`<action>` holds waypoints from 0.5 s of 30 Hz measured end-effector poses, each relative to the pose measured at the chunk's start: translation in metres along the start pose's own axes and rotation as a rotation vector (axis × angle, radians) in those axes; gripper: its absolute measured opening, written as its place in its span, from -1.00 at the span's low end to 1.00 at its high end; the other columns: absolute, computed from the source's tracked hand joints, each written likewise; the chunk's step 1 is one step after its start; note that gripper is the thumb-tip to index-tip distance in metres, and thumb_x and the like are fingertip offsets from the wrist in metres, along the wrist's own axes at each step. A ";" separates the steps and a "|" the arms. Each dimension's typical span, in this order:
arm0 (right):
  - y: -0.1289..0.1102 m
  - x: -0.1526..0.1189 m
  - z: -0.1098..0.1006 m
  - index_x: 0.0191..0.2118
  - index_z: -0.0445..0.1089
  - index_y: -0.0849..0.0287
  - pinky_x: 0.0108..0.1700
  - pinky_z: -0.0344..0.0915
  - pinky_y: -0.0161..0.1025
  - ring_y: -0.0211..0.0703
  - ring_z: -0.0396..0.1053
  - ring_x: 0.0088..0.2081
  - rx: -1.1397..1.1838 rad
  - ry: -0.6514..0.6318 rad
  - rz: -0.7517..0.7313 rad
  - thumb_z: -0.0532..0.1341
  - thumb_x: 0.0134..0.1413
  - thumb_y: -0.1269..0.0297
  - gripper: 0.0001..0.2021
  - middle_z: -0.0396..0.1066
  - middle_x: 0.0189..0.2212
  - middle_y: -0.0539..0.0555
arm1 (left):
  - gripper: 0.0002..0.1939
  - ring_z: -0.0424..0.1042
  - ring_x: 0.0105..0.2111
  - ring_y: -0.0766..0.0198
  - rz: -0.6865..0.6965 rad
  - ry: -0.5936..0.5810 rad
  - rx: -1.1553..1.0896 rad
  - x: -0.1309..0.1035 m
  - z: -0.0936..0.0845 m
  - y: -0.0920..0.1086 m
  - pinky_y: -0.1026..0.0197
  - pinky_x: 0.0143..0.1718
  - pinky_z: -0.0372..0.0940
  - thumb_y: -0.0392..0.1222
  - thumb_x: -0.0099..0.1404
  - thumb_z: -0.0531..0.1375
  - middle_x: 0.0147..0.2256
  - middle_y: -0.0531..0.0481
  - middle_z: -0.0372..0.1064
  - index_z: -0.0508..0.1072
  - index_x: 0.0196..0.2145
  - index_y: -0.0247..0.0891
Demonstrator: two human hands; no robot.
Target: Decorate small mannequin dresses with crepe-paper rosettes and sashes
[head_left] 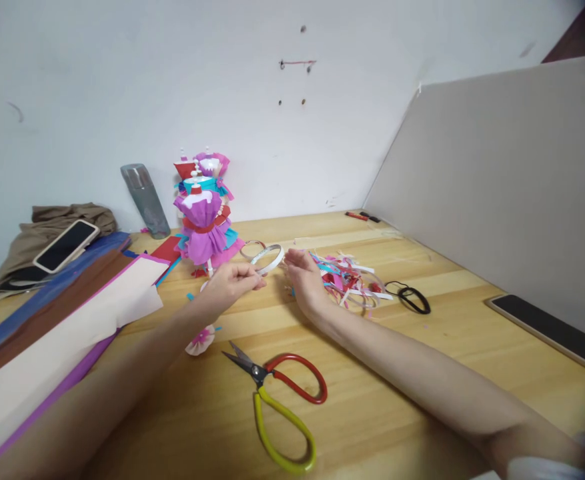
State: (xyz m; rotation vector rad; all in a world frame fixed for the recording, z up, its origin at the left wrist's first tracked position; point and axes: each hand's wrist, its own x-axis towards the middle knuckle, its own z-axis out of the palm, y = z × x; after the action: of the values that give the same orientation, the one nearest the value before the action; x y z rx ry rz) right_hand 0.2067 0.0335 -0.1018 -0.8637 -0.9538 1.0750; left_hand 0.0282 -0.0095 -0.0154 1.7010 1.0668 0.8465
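Note:
My left hand [229, 285] is closed, its fingertips pinching the near side of a thin white ring [275, 261] that looks like a narrow tape roll. Just right of the ring, my right hand [306, 281] rests edge-down with its fingers stretched out, holding nothing. Beside it lies a heap of colourful paper scraps [345, 277]. Behind my left hand stand several small dress forms in crepe-paper dresses, the nearest a purple dress [203, 230] with a red belt. Below my left wrist sits a pale paper flower [201, 340].
Scissors [258, 375] with red and yellow handles lie in front. Stacked paper sheets [82, 313], a phone [67, 245] and a flask [146, 200] are at left. A black hair tie [415, 301] and a dark phone-like slab [552, 333] lie right, near a grey partition [502, 173].

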 end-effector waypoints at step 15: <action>-0.042 0.003 -0.015 -0.32 0.55 0.19 -0.21 0.19 -0.20 -0.09 0.29 -0.28 -1.028 -0.561 -0.401 0.01 -0.16 0.66 -0.58 0.41 -0.43 0.12 | -0.79 0.37 -0.52 0.34 -0.056 -0.129 0.253 0.005 0.004 -0.038 0.33 -0.50 0.23 -0.13 0.08 0.16 -0.48 0.00 0.46 0.41 -0.60 -0.31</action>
State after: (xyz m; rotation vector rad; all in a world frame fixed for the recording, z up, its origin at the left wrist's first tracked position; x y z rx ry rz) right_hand 0.2343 0.0238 -0.0675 -1.1178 -2.1415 0.4154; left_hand 0.0227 0.0007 -0.0519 1.8977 1.1652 0.5769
